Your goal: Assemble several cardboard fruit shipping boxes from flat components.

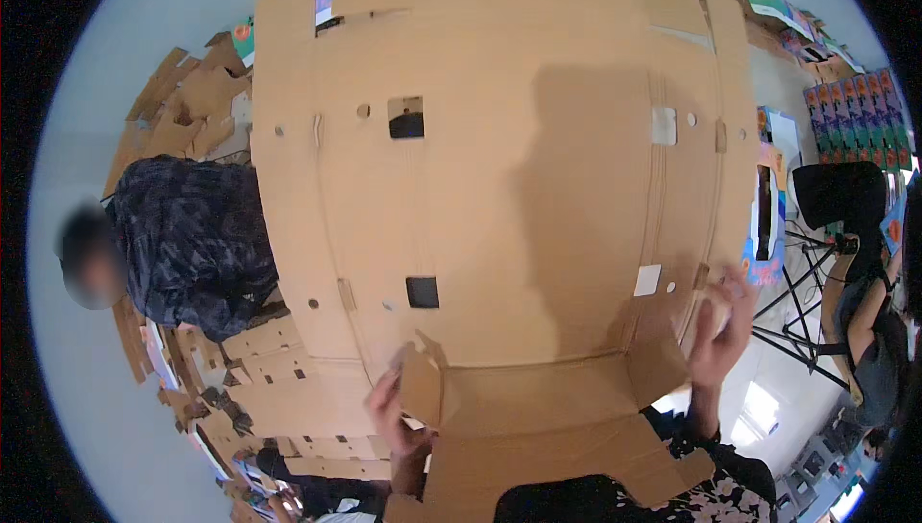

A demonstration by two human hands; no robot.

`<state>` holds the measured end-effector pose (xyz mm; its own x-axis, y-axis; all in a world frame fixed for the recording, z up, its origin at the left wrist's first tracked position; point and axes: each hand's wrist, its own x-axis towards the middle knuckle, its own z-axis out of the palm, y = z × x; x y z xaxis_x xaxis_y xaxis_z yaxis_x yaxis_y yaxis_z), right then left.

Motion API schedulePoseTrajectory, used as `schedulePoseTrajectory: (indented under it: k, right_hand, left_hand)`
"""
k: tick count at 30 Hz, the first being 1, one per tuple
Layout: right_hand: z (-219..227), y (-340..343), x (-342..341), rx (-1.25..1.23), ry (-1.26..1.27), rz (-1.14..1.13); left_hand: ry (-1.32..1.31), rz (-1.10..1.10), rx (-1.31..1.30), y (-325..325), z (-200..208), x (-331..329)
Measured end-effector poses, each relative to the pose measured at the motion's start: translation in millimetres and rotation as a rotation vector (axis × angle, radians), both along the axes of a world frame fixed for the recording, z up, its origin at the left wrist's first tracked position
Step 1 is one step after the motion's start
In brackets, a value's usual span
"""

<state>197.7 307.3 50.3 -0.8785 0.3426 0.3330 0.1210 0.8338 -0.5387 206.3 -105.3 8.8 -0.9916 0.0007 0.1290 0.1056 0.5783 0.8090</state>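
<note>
So there's a huge cardboard sheet [471, 206] filling most of the view, square cutouts and all, near end folded up. Left hand [392, 413] is at the left corner flap [421, 389]; right hand [720, 326], loosely curled with thumb and fingers apart, is just beside the right flap [656, 366]. Someone in a dark patterned jacket [192, 244] is off left, black chair [840, 194] off right.

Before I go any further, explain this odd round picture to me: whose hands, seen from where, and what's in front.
No machine: a person is working bare-handed. The single picture comes from a fisheye camera worn on the head, looking down, so straight edges bend. A large cardboard sheet with square and round cutouts fills the middle, hiding whatever lies beneath. At its near end, the left hand is at a raised left flap; the right hand, slightly blurred, is beside the right flap. I can't tell whether either grips firmly.
</note>
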Motion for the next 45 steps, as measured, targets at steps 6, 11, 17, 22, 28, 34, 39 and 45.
schedulePoseTrajectory:
  k: [6, 11, 17, 22, 28, 34, 39, 45]
  right_hand:
    - [-23.8, 72.2, 31.0, -0.216, -0.371, -0.28]
    - [-32.2, 81.2, 57.5, -0.881, -0.539, -0.003]
    - [7.5, 87.5, 91.1, -1.029, -0.505, 0.025]
    - [29.0, 86.1, 102.6, -1.011, -0.547, 0.075]
    - [27.5, 66.9, 87.8, -1.039, -0.317, -0.274]
    - [33.1, 62.4, 109.8, -1.311, -0.239, -0.226]
    - [37.3, 53.5, 121.2, -1.145, -0.14, 0.207]
    - [43.9, 22.3, 102.7, -0.84, -0.236, 0.117]
  left_hand:
    - [0.112, 0.331, -0.136, -57.0, 46.7, -47.6]
    - [-0.346, 0.161, 0.211, -77.9, 50.9, -91.2]
    - [-0.646, -0.019, 0.434, -99.4, 74.2, -77.0]
    - [-0.627, 0.027, 0.654, -94.4, 85.2, -47.0]
    - [-0.612, 0.039, 0.641, -64.4, 89.7, -30.3]
    - [-0.54, -0.114, 0.713, -40.0, 97.5, -33.9]
    - [-0.524, -0.068, 0.771, -11.9, 110.0, -20.4]
    - [-0.33, -0.426, 0.168, 1.1, 97.8, -37.6]
